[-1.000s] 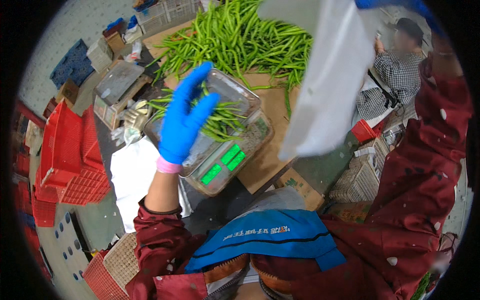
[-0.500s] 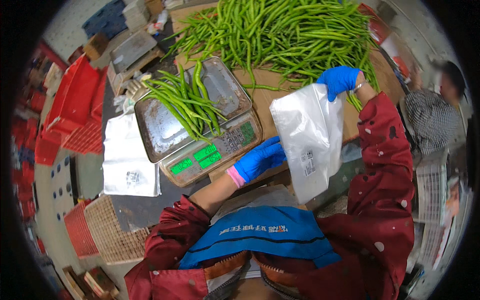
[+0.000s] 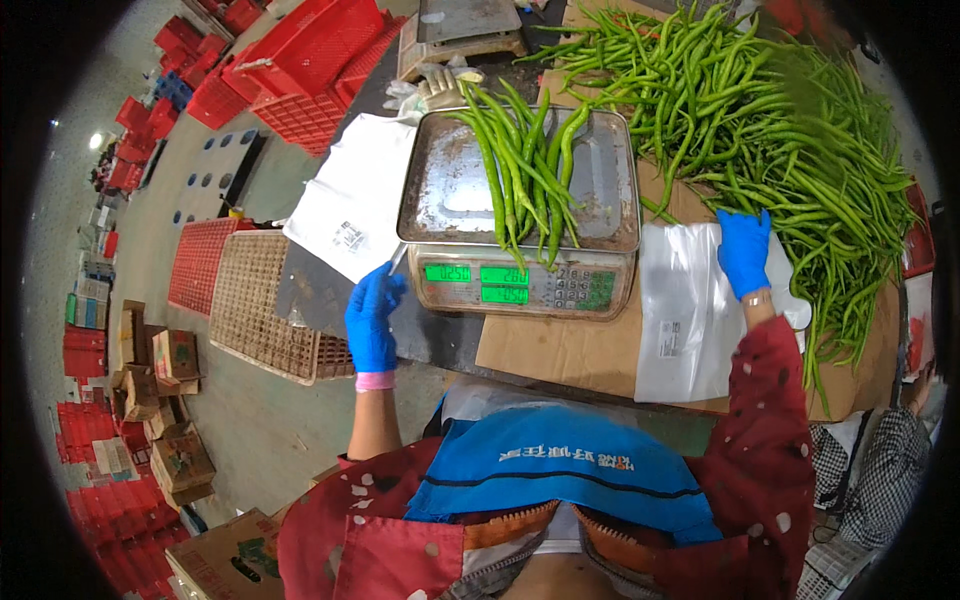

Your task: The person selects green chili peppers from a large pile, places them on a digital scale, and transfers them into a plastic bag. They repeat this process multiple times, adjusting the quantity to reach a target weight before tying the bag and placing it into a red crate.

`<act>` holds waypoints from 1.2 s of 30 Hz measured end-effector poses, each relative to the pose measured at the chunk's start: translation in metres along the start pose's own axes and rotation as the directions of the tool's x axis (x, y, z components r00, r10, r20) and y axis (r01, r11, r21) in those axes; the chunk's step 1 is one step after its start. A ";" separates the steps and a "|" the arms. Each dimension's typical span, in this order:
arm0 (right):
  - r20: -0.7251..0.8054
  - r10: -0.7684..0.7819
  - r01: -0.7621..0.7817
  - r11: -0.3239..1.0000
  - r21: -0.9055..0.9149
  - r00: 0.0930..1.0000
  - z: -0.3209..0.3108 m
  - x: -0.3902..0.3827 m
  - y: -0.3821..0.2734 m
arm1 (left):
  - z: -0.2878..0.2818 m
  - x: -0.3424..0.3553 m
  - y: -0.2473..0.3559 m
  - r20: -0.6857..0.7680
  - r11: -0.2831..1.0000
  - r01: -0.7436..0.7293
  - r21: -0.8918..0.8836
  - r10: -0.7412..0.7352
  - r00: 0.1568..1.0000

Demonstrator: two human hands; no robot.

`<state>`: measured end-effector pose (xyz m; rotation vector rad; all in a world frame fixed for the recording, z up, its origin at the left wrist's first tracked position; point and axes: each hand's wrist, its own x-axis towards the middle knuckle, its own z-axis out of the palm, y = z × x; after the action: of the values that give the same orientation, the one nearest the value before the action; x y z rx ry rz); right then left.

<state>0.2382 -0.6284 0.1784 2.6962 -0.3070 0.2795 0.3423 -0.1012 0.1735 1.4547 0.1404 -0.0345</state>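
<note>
My left hand [image 3: 374, 315], in a blue glove, pinches at the lower corner of white bags [image 3: 347, 190] left of the scale [image 3: 520, 280]. Long green peppers [image 3: 515, 175] lie loosely on the scale's worn metal pan [image 3: 430, 200]. My right hand [image 3: 743, 250], also blue-gloved, rests open over a translucent plastic bag [image 3: 675, 310] laid on cardboard [image 3: 560, 345], beside a large pile of green peppers [image 3: 790, 170].
A second scale [image 3: 460, 35] and pale gloves [image 3: 440, 90] sit at the back. Red crates [image 3: 305, 55], flat baskets [image 3: 255, 300] and cardboard boxes [image 3: 180, 455] stand at left on the floor. Another person in checked clothing [image 3: 870, 480] is at lower right.
The plastic bag that my right hand held up now lies flat on the cardboard. My left hand has moved left to the white bags. The view has turned leftward.
</note>
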 end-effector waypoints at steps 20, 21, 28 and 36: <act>0.383 0.431 -0.374 -0.110 0.921 0.817 -0.023 -0.083 -0.216 | -0.023 0.072 -0.084 0.029 0.938 0.095 0.333 -0.111 0.993; 0.317 0.451 -0.345 -0.022 0.938 0.834 -0.020 -0.084 -0.220 | -0.022 0.073 -0.082 0.067 0.960 0.079 0.270 -0.100 0.993; 0.239 0.564 -0.341 0.081 0.937 0.791 -0.030 -0.072 -0.246 | -0.022 0.102 -0.080 0.136 0.984 0.172 -0.049 -0.164 0.977; -0.011 0.459 -0.408 0.799 0.442 0.888 -0.041 -0.133 -0.194 | -0.056 0.107 -0.086 0.164 0.989 0.127 0.072 -0.138 0.977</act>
<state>0.1544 -0.4155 0.1104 2.9852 -0.9374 0.7156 0.4349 -0.0494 0.0700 1.4946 0.0983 -0.2726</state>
